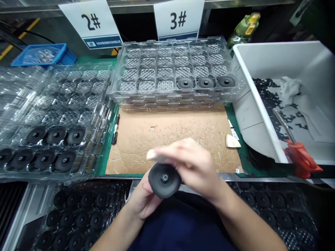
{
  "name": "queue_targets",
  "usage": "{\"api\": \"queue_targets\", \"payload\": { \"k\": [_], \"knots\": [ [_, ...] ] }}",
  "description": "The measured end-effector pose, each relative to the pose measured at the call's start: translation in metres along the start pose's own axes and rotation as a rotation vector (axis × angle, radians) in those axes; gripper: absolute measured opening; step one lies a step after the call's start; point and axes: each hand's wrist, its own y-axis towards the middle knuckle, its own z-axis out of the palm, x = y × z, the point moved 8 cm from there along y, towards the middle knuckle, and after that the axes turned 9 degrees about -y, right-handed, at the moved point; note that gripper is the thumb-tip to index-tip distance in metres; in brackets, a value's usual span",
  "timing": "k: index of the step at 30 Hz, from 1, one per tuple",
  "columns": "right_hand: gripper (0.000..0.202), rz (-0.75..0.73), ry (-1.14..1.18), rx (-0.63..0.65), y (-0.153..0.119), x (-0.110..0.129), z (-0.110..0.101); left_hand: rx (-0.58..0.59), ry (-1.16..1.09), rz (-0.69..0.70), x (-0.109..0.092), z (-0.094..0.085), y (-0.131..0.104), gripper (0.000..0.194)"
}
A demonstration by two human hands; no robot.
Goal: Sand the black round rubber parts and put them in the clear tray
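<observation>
Left hand [147, 202] curled round one disc [164, 181]; right hand [194, 162] pinching one pale pad [151, 155]; middle tray [165, 73]: three discs [206, 82].

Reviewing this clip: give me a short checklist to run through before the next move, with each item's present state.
1. Black disc held: ok, in the left hand.
2. Disc's nut side in view: ok, it faces the camera.
3. Disc's far side sound: cannot tell, it is turned away.
4. Pale thing at the right hand's fingertips identified: cannot tell, blurred.
5. Unfilled pockets in the clear tray ahead: ok, only three discs there.
6. Cardboard uncluttered: not ok, a pale wedge at its right edge.
</observation>
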Motion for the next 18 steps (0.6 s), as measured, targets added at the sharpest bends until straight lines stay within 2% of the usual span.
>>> {"api": "queue_targets", "payload": {
  "k": [2,3,5,8,10,11,12,15,16,18],
  "knots": [
    [0.027,0.304,0.066,-0.04,-0.004,-0.051,0.004,0.027,-0.07,-0.034,0.002,0.004,-0.001,0.049],
    [0.026,0.406,0.083,-0.029,-0.009,-0.072,0.011,0.038,-0.106,-0.05,0.002,0.005,-0.001,0.053],
    [0.026,0.498,0.09,0.021,-0.02,-0.101,0.03,0.059,-0.168,-0.059,0.001,0.008,-0.003,0.056],
    [0.03,0.536,0.044,-0.05,-0.035,-0.113,0.044,0.085,-0.213,-0.054,-0.001,0.008,-0.003,0.054],
    [0.026,0.556,0.032,-0.148,-0.044,-0.102,0.035,0.096,-0.238,-0.059,-0.002,0.007,-0.003,0.051],
    [0.02,0.535,0.086,-0.184,-0.046,-0.092,0.027,0.1,-0.249,-0.064,-0.002,0.007,-0.003,0.051],
    [0.025,0.472,0.182,-0.178,-0.045,-0.079,0.02,0.104,-0.259,-0.066,-0.003,0.006,-0.002,0.05],
    [0.057,0.163,0.49,-0.006,-0.044,-0.027,0.003,0.115,-0.277,-0.068,-0.004,0.003,-0.002,0.051],
    [0.062,0.086,0.495,0.08,-0.047,-0.012,0.001,0.119,-0.28,-0.07,-0.005,0.002,-0.001,0.052],
    [0.056,0.044,0.327,0.219,-0.057,0.006,0.01,0.125,-0.287,-0.074,-0.006,0.001,-0.001,0.052]
  ]
}}
